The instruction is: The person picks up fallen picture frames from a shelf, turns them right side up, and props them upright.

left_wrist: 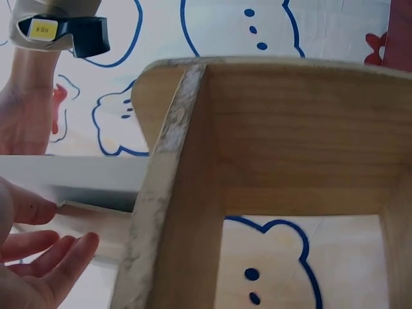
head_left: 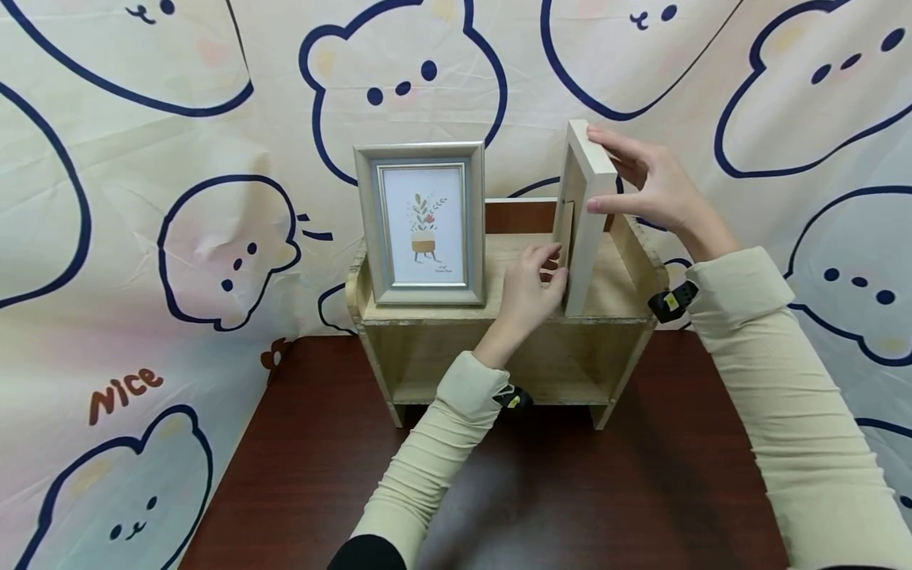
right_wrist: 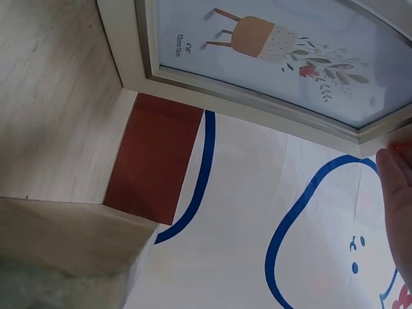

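Observation:
On the top tier of a wooden shelf (head_left: 499,313), a pale picture frame (head_left: 594,229) stands edge-on at the right. My right hand (head_left: 655,182) grips its upper edge and side between spread fingers and thumb. The right wrist view shows its front, a potted-plant print (right_wrist: 257,38) behind a pale border. At its back, my left hand (head_left: 530,289) touches the support flap (left_wrist: 96,222); the left wrist view shows loosely bent, separated fingers there. A second, silver-grey picture frame (head_left: 420,293) with a similar print stands upright at the left, facing forward.
The shelf stands on a dark reddish-brown table (head_left: 606,491), with an open lower compartment (head_left: 570,360) facing me. Behind it hangs a pale cloth (head_left: 271,150) printed with blue-outlined cartoon animals. Raised side boards (head_left: 644,253) edge the top tier.

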The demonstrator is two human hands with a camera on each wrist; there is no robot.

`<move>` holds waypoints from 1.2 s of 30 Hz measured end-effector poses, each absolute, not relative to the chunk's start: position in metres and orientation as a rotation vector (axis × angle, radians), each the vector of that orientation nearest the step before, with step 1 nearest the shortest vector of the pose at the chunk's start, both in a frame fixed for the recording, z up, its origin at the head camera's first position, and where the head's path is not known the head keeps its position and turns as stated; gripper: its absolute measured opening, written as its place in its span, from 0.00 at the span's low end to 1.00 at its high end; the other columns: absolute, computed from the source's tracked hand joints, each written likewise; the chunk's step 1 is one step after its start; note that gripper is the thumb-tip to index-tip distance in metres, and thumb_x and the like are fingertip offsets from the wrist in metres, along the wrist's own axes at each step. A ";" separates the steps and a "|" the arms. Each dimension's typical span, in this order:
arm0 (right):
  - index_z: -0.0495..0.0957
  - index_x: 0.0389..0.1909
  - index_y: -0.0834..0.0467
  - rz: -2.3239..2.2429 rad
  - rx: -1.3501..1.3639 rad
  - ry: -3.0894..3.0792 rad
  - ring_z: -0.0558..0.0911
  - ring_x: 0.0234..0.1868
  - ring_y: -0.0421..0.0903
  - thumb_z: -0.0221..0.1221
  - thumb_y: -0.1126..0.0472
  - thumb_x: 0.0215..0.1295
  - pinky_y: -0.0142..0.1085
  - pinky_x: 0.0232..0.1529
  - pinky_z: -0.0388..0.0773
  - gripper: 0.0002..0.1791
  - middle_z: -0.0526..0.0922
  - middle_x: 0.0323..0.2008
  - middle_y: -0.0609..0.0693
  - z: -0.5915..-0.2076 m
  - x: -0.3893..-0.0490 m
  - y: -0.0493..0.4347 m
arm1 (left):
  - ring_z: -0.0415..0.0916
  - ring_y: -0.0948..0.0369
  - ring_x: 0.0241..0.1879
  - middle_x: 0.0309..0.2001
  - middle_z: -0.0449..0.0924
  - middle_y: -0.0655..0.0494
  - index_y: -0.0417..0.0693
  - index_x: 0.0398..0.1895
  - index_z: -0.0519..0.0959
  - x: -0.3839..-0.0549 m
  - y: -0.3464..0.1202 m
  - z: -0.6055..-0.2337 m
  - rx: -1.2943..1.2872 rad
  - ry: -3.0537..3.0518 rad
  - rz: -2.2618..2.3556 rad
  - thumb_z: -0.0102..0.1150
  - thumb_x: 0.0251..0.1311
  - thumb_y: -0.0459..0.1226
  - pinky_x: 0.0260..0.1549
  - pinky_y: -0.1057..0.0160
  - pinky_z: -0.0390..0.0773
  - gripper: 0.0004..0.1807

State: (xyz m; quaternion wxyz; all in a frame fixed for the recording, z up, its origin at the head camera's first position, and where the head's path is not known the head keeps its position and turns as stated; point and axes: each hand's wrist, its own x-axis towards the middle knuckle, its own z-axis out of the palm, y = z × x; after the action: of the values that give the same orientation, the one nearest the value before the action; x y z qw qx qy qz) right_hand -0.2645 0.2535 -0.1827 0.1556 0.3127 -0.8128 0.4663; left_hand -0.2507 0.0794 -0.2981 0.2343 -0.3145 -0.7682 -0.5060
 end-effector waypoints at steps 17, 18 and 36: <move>0.62 0.64 0.60 1.134 0.897 -2.442 0.63 0.64 0.50 0.68 0.68 0.44 0.32 0.62 0.58 0.42 0.59 0.66 0.56 -0.176 -0.268 0.243 | 0.78 0.55 0.33 0.38 0.78 0.45 0.35 0.43 0.79 -0.251 0.044 -0.285 -0.750 -2.178 -0.865 0.54 0.53 0.26 0.31 0.64 0.78 0.13; 0.62 0.64 0.60 1.121 0.903 -2.449 0.63 0.64 0.49 0.68 0.68 0.44 0.32 0.62 0.58 0.42 0.59 0.66 0.56 -0.175 -0.268 0.242 | 0.78 0.54 0.34 0.38 0.79 0.45 0.35 0.43 0.79 -0.251 0.044 -0.285 -0.754 -2.182 -0.857 0.54 0.53 0.26 0.31 0.63 0.78 0.13; 0.66 0.62 0.61 0.751 1.044 -2.596 0.65 0.62 0.50 0.72 0.61 0.41 0.27 0.60 0.60 0.43 0.63 0.64 0.51 -0.156 -0.273 0.223 | 0.78 0.51 0.36 0.38 0.79 0.42 0.33 0.44 0.76 -0.250 0.044 -0.296 -0.751 -2.247 -0.845 0.52 0.54 0.23 0.35 0.60 0.79 0.13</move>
State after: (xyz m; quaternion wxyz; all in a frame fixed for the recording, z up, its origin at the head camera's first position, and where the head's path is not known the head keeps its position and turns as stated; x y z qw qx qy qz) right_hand -0.2728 0.2234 -0.1557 0.1218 0.3578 -0.8893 0.2573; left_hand -0.2499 0.0441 -0.2961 0.3078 -0.2840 -0.8500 -0.3196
